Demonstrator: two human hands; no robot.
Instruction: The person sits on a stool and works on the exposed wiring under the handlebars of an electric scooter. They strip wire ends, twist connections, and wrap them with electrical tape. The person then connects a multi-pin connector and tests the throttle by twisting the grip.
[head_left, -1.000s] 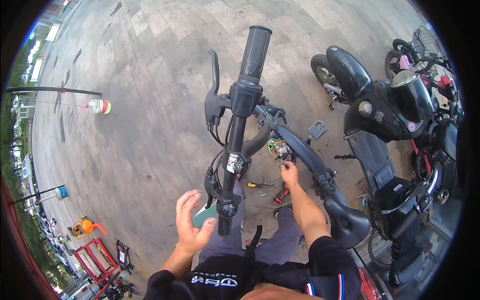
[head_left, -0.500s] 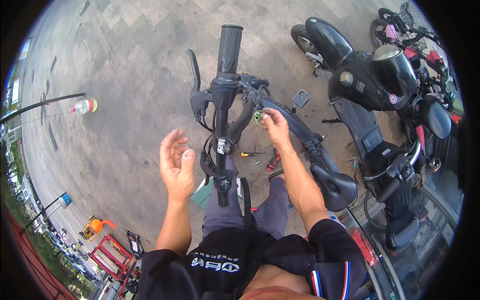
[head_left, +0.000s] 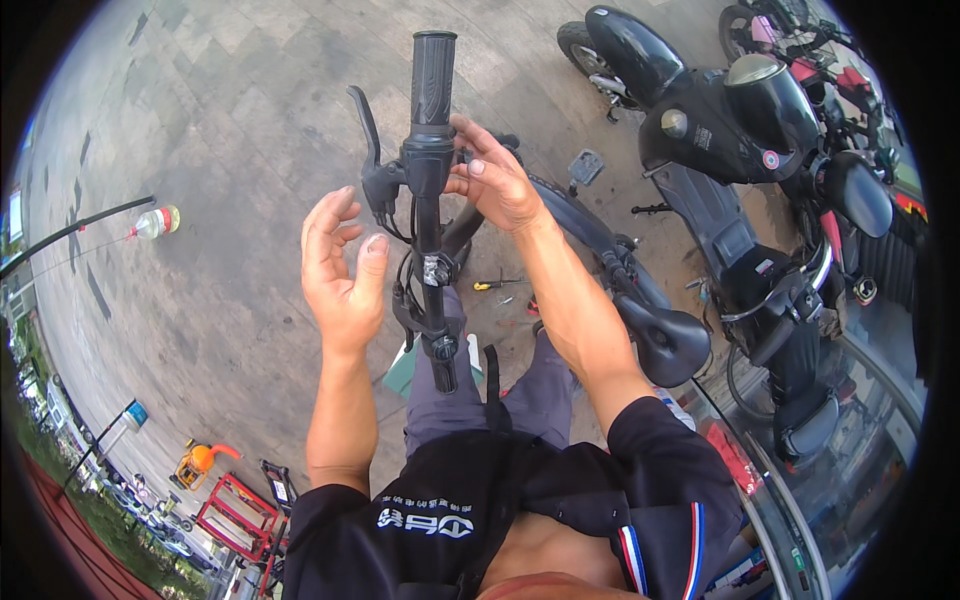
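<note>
Head view, looking down: my right hand (head_left: 497,180) has its fingers spread, the tips touching the black handlebar (head_left: 428,190) just below the rubber grip (head_left: 433,78), closed on nothing. My left hand (head_left: 340,268) is open with fingers loosely curled, palm toward the bar, just beside it and holding nothing. A brake lever (head_left: 363,125) juts out on the left of the bar. Below, a black saddle (head_left: 665,340) sits by my right forearm. Black scooters (head_left: 740,130) stand on the right; a screwdriver (head_left: 492,285) lies on the paving.

Black short-sleeved shirt — red, white, blue cuff stripes — grey trousers, bare forearms.
</note>
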